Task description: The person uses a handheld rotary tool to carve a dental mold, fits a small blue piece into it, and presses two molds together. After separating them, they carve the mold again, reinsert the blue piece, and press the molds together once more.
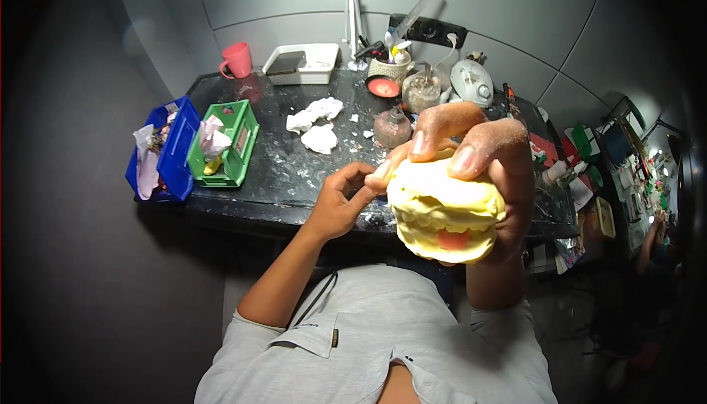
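Observation:
Close to the camera, my right hand (486, 146) is closed on a pale yellow dental model (445, 201), with its fingertips over the top. Two rows of teeth show on the model, upper against lower, and a pink-orange patch (453, 240) sits in the lower part. My left hand (340, 201) is lower and farther away, near the front edge of the black table (294, 209). Its fingers are loosely bent, thumb and forefinger apart, with nothing visible between them. The model and right fingers overlap the space just beside its fingertips.
Blue (166, 150) and green bins (239, 146) stand at the table's left. Behind are crumpled white tissue (317, 120), a pink mug (237, 60), a white tray (324, 72), a pink dish (384, 87), a glass burner (392, 127) and a tool pot (390, 69). A person (652, 242) is at far right.

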`<action>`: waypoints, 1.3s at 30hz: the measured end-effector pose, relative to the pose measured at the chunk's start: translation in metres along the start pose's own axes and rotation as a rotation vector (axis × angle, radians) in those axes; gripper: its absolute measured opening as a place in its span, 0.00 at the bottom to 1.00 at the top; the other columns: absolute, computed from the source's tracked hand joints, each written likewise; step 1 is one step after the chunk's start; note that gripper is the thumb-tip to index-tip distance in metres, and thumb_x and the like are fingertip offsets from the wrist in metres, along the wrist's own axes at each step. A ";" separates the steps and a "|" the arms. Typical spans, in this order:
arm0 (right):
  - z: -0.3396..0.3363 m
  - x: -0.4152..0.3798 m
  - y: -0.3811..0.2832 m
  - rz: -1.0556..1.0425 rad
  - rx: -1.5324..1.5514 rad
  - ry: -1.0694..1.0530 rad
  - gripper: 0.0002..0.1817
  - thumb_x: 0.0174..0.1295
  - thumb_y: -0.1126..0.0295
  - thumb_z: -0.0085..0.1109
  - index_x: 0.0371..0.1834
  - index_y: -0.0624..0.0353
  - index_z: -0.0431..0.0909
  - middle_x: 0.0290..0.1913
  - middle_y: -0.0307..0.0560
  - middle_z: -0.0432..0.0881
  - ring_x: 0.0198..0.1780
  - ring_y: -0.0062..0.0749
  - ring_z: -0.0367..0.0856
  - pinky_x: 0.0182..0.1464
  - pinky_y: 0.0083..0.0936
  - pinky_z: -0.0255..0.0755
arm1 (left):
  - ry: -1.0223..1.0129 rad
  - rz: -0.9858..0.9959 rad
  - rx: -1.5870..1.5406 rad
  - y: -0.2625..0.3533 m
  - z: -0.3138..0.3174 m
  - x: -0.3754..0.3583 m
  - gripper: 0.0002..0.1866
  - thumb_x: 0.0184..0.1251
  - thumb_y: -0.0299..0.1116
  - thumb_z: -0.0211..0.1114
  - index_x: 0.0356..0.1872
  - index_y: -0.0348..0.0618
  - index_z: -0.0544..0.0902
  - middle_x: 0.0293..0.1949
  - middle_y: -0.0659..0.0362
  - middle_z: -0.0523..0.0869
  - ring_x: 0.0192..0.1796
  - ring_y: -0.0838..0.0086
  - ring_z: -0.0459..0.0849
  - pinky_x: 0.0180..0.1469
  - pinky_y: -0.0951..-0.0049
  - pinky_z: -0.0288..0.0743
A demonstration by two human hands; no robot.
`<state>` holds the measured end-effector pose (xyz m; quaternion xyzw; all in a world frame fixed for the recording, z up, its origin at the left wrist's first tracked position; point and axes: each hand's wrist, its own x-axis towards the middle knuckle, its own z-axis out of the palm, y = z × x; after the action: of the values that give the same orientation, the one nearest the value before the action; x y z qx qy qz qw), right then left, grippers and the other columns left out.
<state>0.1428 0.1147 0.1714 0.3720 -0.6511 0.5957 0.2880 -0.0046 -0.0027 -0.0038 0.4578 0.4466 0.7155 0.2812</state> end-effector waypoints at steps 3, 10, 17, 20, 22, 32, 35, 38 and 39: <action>0.000 -0.005 0.007 0.022 0.120 0.018 0.33 0.56 0.69 0.82 0.59 0.56 0.69 0.57 0.58 0.72 0.58 0.62 0.85 0.60 0.52 0.83 | -0.034 0.050 0.081 0.000 0.000 0.002 0.16 0.78 0.35 0.68 0.55 0.32 0.81 0.49 0.53 0.89 0.53 0.72 0.87 0.60 0.69 0.79; -0.006 -0.013 0.024 0.015 0.213 0.041 0.31 0.58 0.69 0.81 0.59 0.56 0.69 0.57 0.58 0.73 0.58 0.63 0.84 0.62 0.55 0.81 | -0.048 0.008 0.118 -0.005 -0.001 0.004 0.17 0.74 0.34 0.71 0.56 0.34 0.82 0.49 0.53 0.89 0.52 0.73 0.87 0.59 0.68 0.78; 0.001 -0.031 0.043 -0.022 -0.081 0.162 0.24 0.70 0.58 0.70 0.60 0.56 0.70 0.56 0.58 0.78 0.64 0.58 0.80 0.71 0.58 0.70 | 0.011 0.033 -0.104 0.050 0.044 -0.027 0.30 0.79 0.39 0.67 0.71 0.28 0.70 0.64 0.49 0.81 0.68 0.67 0.79 0.73 0.64 0.67; 0.002 -0.060 0.059 0.050 -0.365 0.200 0.25 0.68 0.72 0.70 0.63 0.57 0.67 0.62 0.62 0.77 0.69 0.50 0.76 0.72 0.48 0.71 | 0.031 0.252 -0.237 0.044 0.058 -0.032 0.47 0.81 0.47 0.63 0.82 0.24 0.48 0.80 0.42 0.63 0.82 0.63 0.60 0.81 0.62 0.52; 0.017 -0.076 0.069 0.113 -0.248 0.359 0.28 0.65 0.77 0.72 0.64 0.59 0.67 0.65 0.62 0.76 0.71 0.44 0.74 0.74 0.42 0.68 | 0.162 0.184 -0.274 0.057 0.068 -0.029 0.45 0.83 0.46 0.59 0.83 0.27 0.45 0.79 0.44 0.64 0.81 0.65 0.62 0.80 0.66 0.55; 0.021 -0.100 0.062 0.250 -0.270 0.254 0.20 0.64 0.76 0.73 0.55 0.61 0.72 0.77 0.75 0.65 0.80 0.58 0.64 0.78 0.46 0.64 | 0.281 0.157 -0.249 0.041 0.051 -0.026 0.35 0.88 0.39 0.50 0.83 0.31 0.50 0.78 0.45 0.69 0.77 0.66 0.69 0.77 0.67 0.64; 0.020 -0.102 0.066 0.297 -0.171 0.318 0.13 0.67 0.74 0.71 0.45 0.64 0.73 0.77 0.77 0.64 0.81 0.59 0.63 0.77 0.45 0.65 | 0.237 0.176 -0.016 0.046 0.046 -0.027 0.29 0.88 0.36 0.51 0.80 0.29 0.62 0.77 0.43 0.70 0.77 0.64 0.71 0.76 0.66 0.67; 0.023 -0.104 0.065 0.340 -0.179 0.330 0.13 0.68 0.75 0.71 0.40 0.63 0.71 0.78 0.78 0.64 0.80 0.54 0.65 0.75 0.41 0.67 | 0.254 0.161 0.126 0.050 0.051 -0.028 0.30 0.87 0.38 0.52 0.79 0.27 0.62 0.76 0.41 0.72 0.76 0.62 0.72 0.76 0.64 0.68; 0.022 -0.105 0.064 0.380 -0.166 0.352 0.13 0.68 0.75 0.71 0.40 0.62 0.72 0.77 0.77 0.65 0.79 0.51 0.67 0.74 0.39 0.68 | 0.260 0.134 0.078 0.048 0.051 -0.028 0.30 0.87 0.38 0.54 0.78 0.26 0.64 0.76 0.41 0.72 0.75 0.64 0.74 0.74 0.66 0.70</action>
<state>0.1496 0.1083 0.0467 0.1090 -0.6955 0.6392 0.3096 0.0535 -0.0277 0.0372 0.4007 0.4750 0.7681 0.1547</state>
